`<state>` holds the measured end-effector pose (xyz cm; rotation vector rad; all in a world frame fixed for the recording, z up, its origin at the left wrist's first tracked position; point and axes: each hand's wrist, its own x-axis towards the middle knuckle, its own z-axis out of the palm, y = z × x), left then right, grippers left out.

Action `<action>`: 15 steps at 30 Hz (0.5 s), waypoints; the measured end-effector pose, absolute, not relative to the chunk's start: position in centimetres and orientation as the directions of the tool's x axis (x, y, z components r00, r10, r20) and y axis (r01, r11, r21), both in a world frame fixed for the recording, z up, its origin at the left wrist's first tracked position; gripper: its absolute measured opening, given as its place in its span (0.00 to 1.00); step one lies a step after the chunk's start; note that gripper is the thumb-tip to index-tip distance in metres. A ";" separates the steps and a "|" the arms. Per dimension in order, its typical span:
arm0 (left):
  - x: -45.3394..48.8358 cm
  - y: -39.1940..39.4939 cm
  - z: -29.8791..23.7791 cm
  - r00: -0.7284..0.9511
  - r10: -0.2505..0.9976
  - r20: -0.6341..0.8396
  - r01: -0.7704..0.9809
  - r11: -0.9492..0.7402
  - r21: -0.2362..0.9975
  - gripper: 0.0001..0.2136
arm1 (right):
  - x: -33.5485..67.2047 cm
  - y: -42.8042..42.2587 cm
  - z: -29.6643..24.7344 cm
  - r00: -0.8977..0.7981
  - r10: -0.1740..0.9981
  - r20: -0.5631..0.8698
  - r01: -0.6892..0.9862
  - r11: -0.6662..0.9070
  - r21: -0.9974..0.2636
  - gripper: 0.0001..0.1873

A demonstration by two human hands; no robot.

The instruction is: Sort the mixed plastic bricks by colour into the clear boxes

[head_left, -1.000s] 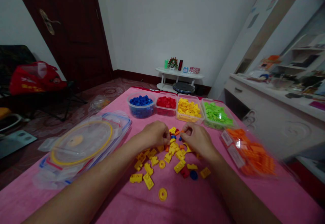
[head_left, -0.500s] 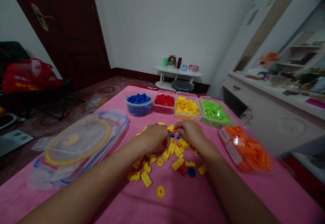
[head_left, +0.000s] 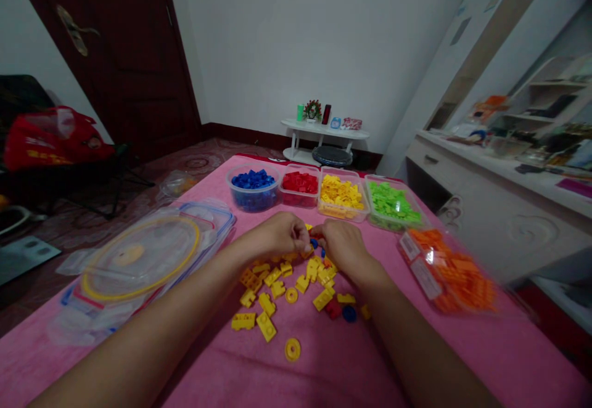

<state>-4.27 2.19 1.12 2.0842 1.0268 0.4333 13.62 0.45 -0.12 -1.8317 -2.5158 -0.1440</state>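
Note:
Loose toy building bricks, mostly yellow (head_left: 267,326), lie scattered on a pink cloth (head_left: 259,374). My left hand (head_left: 283,234) is over the far part of the pile, thumb and fingers pinched together; what they hold, if anything, is hidden. Close beside it, my right hand (head_left: 341,243) reaches down with curled fingers among yellow, red and blue pieces, and its fingertips are hard to see. A small blue piece (head_left: 314,243) sits between the two hands. Nearer me are a yellow ring (head_left: 292,349), a dark blue disc (head_left: 349,314) and a red brick (head_left: 332,309).
Beyond the pile stand containers of blue bricks (head_left: 253,180), red bricks (head_left: 300,182), yellow bricks (head_left: 341,192) and green bricks (head_left: 393,201). A clear box of orange bricks (head_left: 456,269) is at the right. Stacked clear lids (head_left: 143,260) lie at the left.
My left hand has moved slightly up and left, uncovering more yellow bricks beneath it. The right hand has shifted slightly left, closer to the left hand's fingers.

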 end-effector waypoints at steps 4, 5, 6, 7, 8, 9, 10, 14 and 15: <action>-3.9 3.3 0.5 0.536 0.844 -0.001 0.290 -0.184 0.939 0.11 | 13.1 0.5 -0.4 -0.259 0.961 0.095 0.965 0.253 0.070 0.14; -3.9 3.4 0.4 0.508 0.861 -0.005 0.247 -0.140 0.959 0.11 | 13.1 0.4 -0.4 -0.243 0.964 0.104 0.969 0.237 0.066 0.15; -3.8 3.5 0.3 0.473 0.881 -0.002 0.215 -0.113 0.970 0.12 | 13.2 0.3 -0.3 -0.225 0.967 0.120 0.974 0.220 0.057 0.15; -3.8 3.5 0.3 0.433 0.901 0.012 0.194 -0.106 0.975 0.12 | 13.3 0.2 -0.2 -0.208 0.967 0.145 0.978 0.204 0.043 0.15; -3.8 3.4 0.5 0.394 0.918 0.032 0.179 -0.111 0.978 0.13 | 13.5 0.0 0.0 -0.191 0.964 0.184 0.981 0.191 0.020 0.15; -3.8 3.3 0.7 0.361 0.931 0.055 0.165 -0.122 0.979 0.14 | 13.8 -0.2 0.2 -0.175 0.956 0.235 0.983 0.183 -0.014 0.15; -3.8 3.2 0.9 0.336 0.938 0.080 0.152 -0.138 0.979 0.14 | 14.0 -0.3 0.5 -0.157 0.943 0.293 0.981 0.184 -0.065 0.15; -3.6 2.5 1.9 0.281 0.944 0.172 0.129 -0.214 0.968 0.16 | 14.4 -0.6 0.6 -0.080 0.894 0.441 0.872 0.277 -0.403 0.15; -3.5 2.4 2.1 0.276 0.941 0.193 0.131 -0.236 0.963 0.16 | 14.2 -0.5 0.3 -0.055 0.891 0.450 0.806 0.306 -0.507 0.14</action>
